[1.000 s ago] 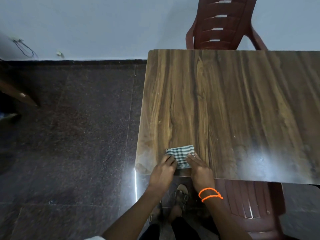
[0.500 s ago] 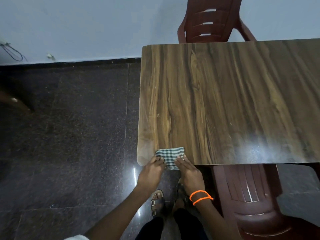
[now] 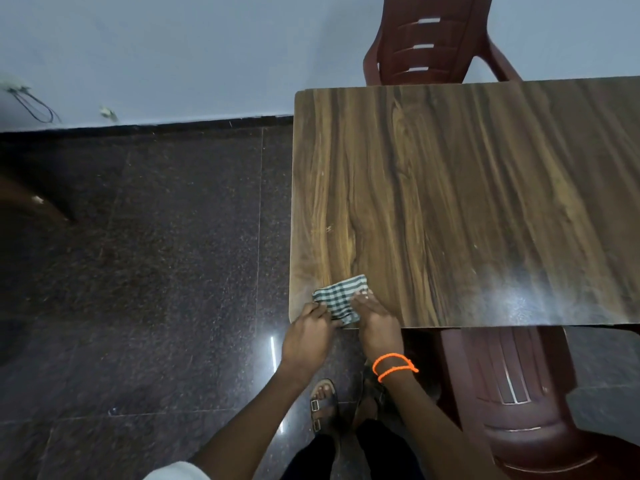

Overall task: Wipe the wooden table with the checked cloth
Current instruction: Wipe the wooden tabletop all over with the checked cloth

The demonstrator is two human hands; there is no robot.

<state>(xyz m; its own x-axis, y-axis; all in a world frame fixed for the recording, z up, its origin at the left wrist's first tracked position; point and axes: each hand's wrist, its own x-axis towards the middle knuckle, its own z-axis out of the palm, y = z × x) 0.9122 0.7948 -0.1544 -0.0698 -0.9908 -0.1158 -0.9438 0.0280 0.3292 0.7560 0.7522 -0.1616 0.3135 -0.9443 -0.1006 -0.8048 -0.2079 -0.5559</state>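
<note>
A small folded green-and-white checked cloth lies at the near left corner of the wooden table, partly overhanging the front edge. My left hand holds the cloth's near left side with curled fingers. My right hand, with orange thread bands at the wrist, grips its right side, fingertips on top of the fabric. Both hands sit at the table's front edge.
One dark red plastic chair stands behind the table against the pale wall. Another red plastic chair is tucked under the near edge at my right. Dark polished stone floor spreads to the left. My sandalled feet are below.
The cloth and both hands have stayed at the near left corner while the view shifted. The cloth now hangs slightly further over the front edge than one second ago.
</note>
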